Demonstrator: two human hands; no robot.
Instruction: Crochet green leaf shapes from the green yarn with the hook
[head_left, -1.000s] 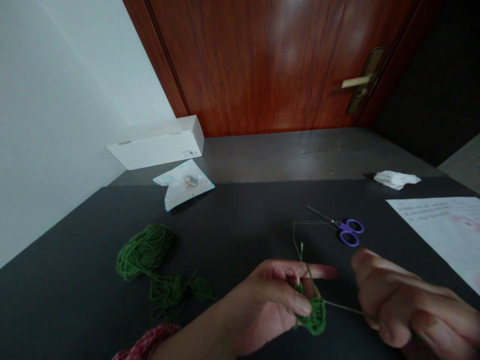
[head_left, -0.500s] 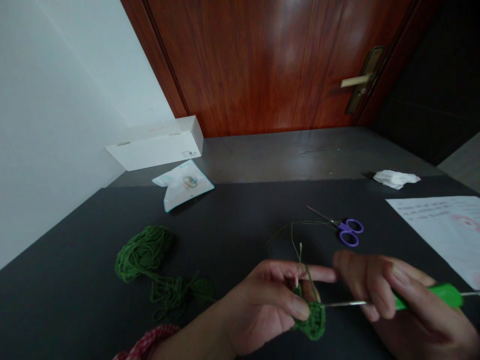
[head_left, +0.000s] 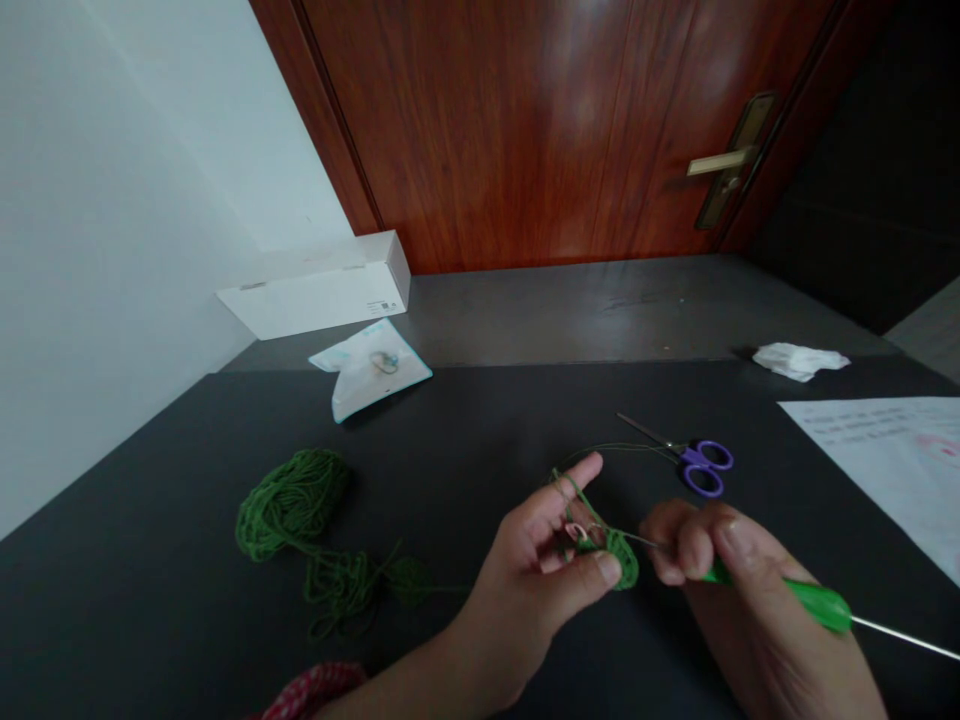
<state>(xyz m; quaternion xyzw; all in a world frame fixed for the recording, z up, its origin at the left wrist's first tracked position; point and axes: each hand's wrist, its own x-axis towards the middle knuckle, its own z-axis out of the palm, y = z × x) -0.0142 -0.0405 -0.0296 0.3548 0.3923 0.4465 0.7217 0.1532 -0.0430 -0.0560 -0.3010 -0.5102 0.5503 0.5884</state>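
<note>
My left hand (head_left: 540,560) pinches a small green crocheted piece (head_left: 621,556) between thumb and fingers, its index finger raised with green yarn looped over it. My right hand (head_left: 742,590) is closed on a crochet hook with a green handle (head_left: 814,600). The hook's metal tip points left into the crocheted piece. A thin strand runs from the piece toward the purple-handled scissors (head_left: 694,463). A loose ball of green yarn (head_left: 294,498) lies on the black mat (head_left: 150,560) to the left, trailing tangled loops toward my left hand.
A white box (head_left: 322,290) and a small plastic packet (head_left: 375,375) lie at the back left by the wall. A crumpled white tissue (head_left: 799,360) and a printed paper sheet (head_left: 892,460) are at the right. A wooden door (head_left: 540,120) stands behind.
Both hands moved up and away from me. My left index finger lifted with the yarn over it. My right hand turned, so the green handle now shows and the hook tip entered the piece.
</note>
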